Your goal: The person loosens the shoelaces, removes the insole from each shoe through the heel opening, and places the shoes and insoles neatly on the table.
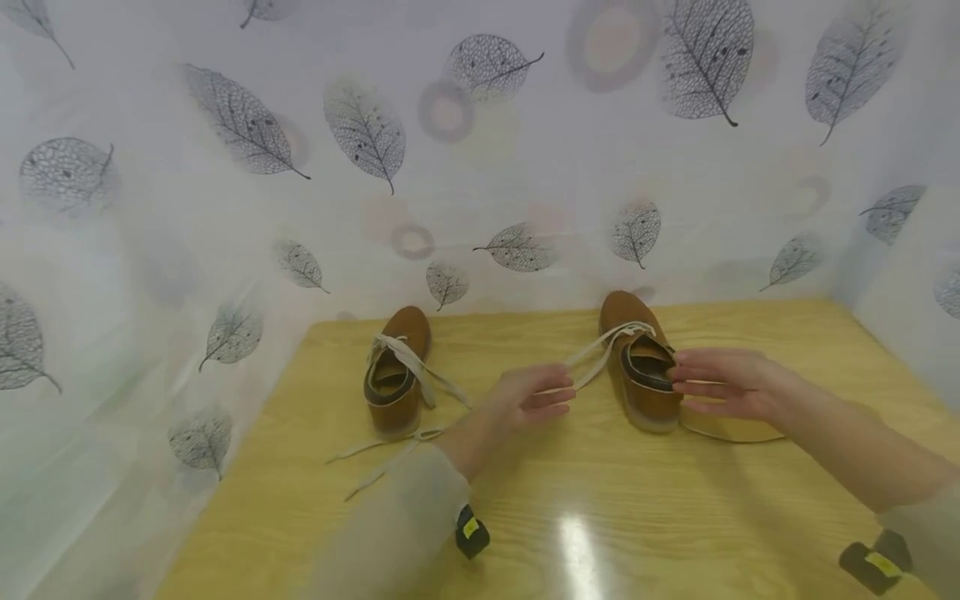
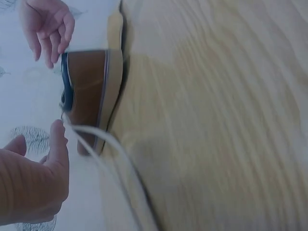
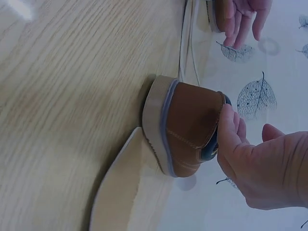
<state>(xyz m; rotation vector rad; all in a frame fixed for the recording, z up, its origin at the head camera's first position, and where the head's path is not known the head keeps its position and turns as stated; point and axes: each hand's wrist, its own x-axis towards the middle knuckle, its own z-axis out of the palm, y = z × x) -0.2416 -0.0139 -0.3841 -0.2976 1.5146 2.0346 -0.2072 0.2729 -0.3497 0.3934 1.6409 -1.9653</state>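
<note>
One brown lace-up shoe stands upright right of centre in the head view, toe toward the top of the frame, on a wood-grain tabletop. Right hand: fingers extended and lightly bent, beside the right edge of the shoe's opening; whether they touch its collar cannot be told. Left hand: near the middle of the frame, fingers loosely bent and thumb apart, gripping nothing. Pale shoelaces run from the shoe toward its fingertips; contact cannot be told. A flat tan insole lies beside the shoe, at the lower left of the right-wrist view. A second brown shoe stands left of centre in the head view, its loose laces trailing onto the tabletop. Leaf-print sheeting fills the upper frame.
</note>
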